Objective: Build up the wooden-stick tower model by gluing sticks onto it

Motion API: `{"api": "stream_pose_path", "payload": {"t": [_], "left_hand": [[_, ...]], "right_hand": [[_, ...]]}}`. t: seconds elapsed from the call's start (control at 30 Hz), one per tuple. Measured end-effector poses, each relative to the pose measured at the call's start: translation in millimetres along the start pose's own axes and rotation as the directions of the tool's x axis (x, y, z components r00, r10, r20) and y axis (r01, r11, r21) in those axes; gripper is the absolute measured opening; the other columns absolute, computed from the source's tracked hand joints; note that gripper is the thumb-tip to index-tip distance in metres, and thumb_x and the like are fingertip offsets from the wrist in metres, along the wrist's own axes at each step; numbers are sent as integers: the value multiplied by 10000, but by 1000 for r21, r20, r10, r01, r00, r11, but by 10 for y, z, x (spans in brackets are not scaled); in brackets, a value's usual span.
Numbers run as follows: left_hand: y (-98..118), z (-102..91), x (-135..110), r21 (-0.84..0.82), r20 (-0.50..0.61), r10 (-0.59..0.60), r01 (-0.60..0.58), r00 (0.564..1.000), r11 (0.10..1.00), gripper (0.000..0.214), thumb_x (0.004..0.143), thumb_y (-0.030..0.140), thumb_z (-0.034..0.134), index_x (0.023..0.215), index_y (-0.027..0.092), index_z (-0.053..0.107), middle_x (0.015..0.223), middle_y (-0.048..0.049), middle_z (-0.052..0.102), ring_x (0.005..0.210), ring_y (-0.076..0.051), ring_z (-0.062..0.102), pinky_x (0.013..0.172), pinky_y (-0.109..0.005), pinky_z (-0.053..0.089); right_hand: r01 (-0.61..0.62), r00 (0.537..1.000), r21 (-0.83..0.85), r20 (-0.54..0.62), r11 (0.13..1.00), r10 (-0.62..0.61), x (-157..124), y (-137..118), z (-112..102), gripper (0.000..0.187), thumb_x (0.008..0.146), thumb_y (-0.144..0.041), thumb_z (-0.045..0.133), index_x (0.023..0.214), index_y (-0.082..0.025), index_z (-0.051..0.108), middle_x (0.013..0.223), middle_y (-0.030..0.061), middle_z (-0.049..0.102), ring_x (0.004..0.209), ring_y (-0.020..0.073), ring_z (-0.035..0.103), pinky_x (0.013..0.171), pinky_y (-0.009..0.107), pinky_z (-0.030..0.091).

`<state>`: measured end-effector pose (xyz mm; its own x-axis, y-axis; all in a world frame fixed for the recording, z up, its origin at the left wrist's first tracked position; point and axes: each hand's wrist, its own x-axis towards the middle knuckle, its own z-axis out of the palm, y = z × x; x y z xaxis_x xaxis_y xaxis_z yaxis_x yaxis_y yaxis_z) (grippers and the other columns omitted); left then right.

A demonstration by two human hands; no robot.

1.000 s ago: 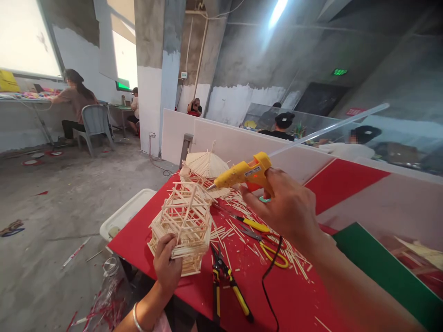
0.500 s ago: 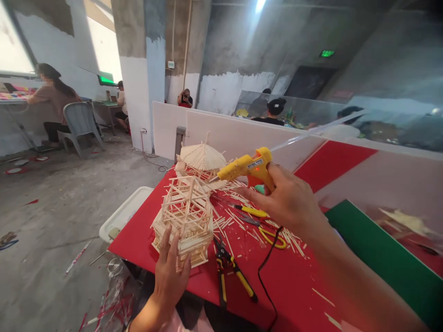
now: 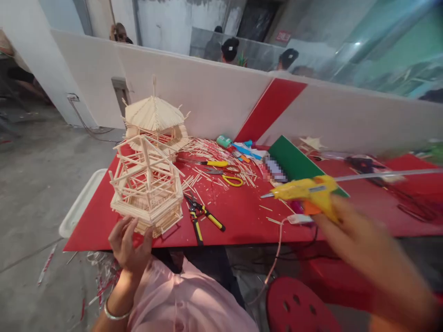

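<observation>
My right hand is closed round the handle of a yellow hot glue gun, held above the right part of the red table with its nozzle pointing left. A clear glue stick juts from its rear. My left hand rests at the near lower edge of a pavilion model built of thin wooden sticks, its fingers bent against the base. The model's upper part is an open stick frame. Behind it stands a second stick pavilion with a covered conical roof.
On the red table lie black-and-yellow pliers, yellow-handled scissors, another yellow-handled tool and many loose sticks. A green board leans at the right. A white partition runs behind; a red stool stands below.
My view has turned to the right and down. The glue gun has moved away from the near model to the right. My left hand has stayed at the model's base.
</observation>
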<state>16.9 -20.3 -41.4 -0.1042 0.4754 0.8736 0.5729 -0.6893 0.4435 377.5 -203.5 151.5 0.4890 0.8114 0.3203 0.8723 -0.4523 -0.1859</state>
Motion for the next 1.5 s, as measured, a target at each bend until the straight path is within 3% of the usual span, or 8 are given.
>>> {"api": "stream_pose_path", "payload": {"t": [0.2,0.33,0.6,0.73,0.83,1.0,1.27,1.5], "left_hand": [[201,112,-8,40,11,47,-47,999,998,344,759,176,799,1067,167,645,1068,-108,593,916,-196,651,747,-330,589],[343,149,-5,25,10,93,-93,996,995,400,778,112,769,1147,162,626,1127,-116,574,930,-186,660,718,-294,593],[293,60,-139,80,17,56,-58,998,995,308,765,169,788,1036,165,642,1071,-113,596,1008,-231,640,844,-400,578],[131,-9,-245,105,54,15,-20,998,994,258,772,155,774,996,158,647,1001,-89,613,945,-208,636,828,-386,559],[125,8,-263,106,82,-8,0,997,994,237,810,151,736,1025,153,638,1003,-93,631,949,-207,627,830,-382,547],[282,94,-256,32,155,25,-30,988,999,185,839,128,701,996,184,621,897,-61,658,870,-193,631,792,-364,546],[48,-4,-283,106,305,115,-154,945,982,294,836,203,697,1118,168,625,1069,-136,693,1121,-303,617,966,-489,516],[8,-69,-16,14,446,183,-211,876,977,196,863,74,566,1010,171,652,922,-85,714,918,-222,658,908,-417,530]], "right_hand": [[-99,955,-132,266,986,132,107,-116,1323,381,907,-291,437,1199,-104,594,894,158,739,762,255,684,619,304,404],[-112,939,-133,311,985,148,323,-77,1783,397,927,-312,442,1203,-83,613,968,190,738,786,263,691,594,298,378],[-102,953,-130,272,986,134,281,146,1801,420,923,-330,487,1226,-66,611,1151,220,666,1056,307,637,778,350,458],[-44,999,-70,-27,997,42,27,-23,1778,459,910,-323,471,1267,-62,596,1165,237,642,1031,345,626,808,442,488],[183,969,199,-205,963,-142,-143,-405,1809,412,935,-388,479,1209,-127,641,1088,170,690,1022,297,643,856,423,517],[366,930,480,-171,797,-324,-187,-1067,1847,339,964,-453,484,1112,-224,684,1045,88,722,975,223,676,867,358,541],[387,912,562,-113,731,-395,-78,-1374,1960,325,963,-367,483,1154,-203,689,1115,104,731,1031,242,693,903,395,571],[437,875,610,-120,661,-469,-411,-1757,2075,613,934,-184,434,1538,-209,336,1449,128,539,1323,248,528,1053,426,507]]}}
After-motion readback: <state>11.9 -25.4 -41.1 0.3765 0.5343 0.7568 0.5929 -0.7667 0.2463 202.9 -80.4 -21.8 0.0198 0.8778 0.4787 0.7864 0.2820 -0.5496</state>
